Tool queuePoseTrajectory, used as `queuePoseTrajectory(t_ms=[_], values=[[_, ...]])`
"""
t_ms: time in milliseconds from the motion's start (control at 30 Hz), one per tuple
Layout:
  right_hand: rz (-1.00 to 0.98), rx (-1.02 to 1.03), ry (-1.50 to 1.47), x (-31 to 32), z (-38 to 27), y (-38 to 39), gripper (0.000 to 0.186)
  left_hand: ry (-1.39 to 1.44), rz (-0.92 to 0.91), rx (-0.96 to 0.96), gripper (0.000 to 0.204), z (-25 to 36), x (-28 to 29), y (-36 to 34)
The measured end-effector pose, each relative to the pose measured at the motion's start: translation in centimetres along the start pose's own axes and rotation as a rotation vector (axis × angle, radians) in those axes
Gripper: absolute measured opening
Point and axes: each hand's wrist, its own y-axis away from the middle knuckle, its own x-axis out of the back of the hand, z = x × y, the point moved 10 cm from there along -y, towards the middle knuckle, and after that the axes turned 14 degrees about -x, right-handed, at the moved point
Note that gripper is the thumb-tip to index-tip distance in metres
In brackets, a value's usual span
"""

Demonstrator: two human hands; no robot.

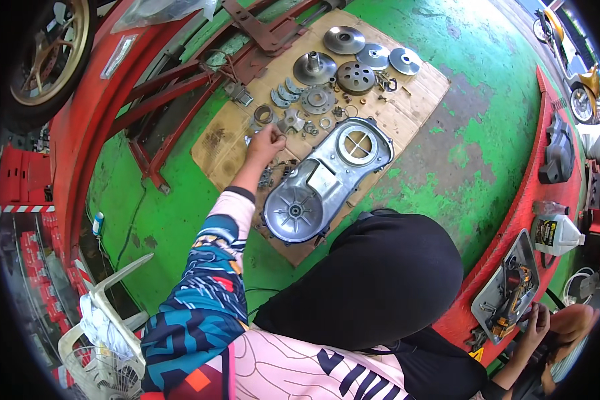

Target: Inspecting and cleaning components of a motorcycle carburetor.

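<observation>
My left hand [267, 143] reaches over the cardboard sheet [213, 137], fingers pinched together; what is between them is too small to make out. Close to it are a dark bushing ring [263, 114] and a grey metal piece [291, 122]. Right of that hand lies a long silver engine cover [297, 213], inner side up. Farther back are a clutch plate [318, 99], curved shoes [289, 89], a drilled bell [355, 78] and a pulley half with a shaft [315, 68]. My right hand [535, 325], fingers curled, is beside the metal tray [509, 287]; its grip is unclear.
Shiny discs [344, 40] lie at the cardboard's far end. A red steel frame [180, 93] stands left, with a white plastic chair [103, 300] nearer me. At right, a red platform [487, 270] carries a white jug [557, 233] and black cover [559, 150]. Another person's bare limb [573, 330] is nearby.
</observation>
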Motion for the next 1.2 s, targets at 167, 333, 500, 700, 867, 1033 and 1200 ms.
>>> queuePoseTrajectory(t_ms=[167,333,500,700,867,1033,1200], values=[[-0.023,-0.03,-0.002,0.6,1.5,0.4,0.018,0.058,0.023,0.078,0.019,-4.5,4.4,4.3],[-0.045,-0.004,0.029,0.2,2.3,-0.3,0.018,-0.07,-0.103,0.259,0.024,-10.9,3.9,8.6],[-0.082,-0.073,0.022,-0.3,2.1,0.2,0.016,-0.25,-0.079,0.187,0.03,-8.6,2.9,9.3],[-0.037,-0.032,-0.003,-0.4,2.2,0.7,0.018,-0.219,-0.126,0.193,0.059,-10.1,1.8,10.1],[-0.102,-0.055,-0.03,-3.0,0.0,1.2,0.016,-0.032,0.039,0.281,0.053,-11.8,2.8,11.9],[-0.124,0.017,-0.019,-5.0,-2.1,1.2,0.014,0.148,0.206,0.211,0.048,-9.8,5.8,12.2],[-0.35,0.011,0.004,-12.8,-12.2,5.1,0.012,0.473,0.373,-0.122,0.037,3.9,10.2,7.4]])
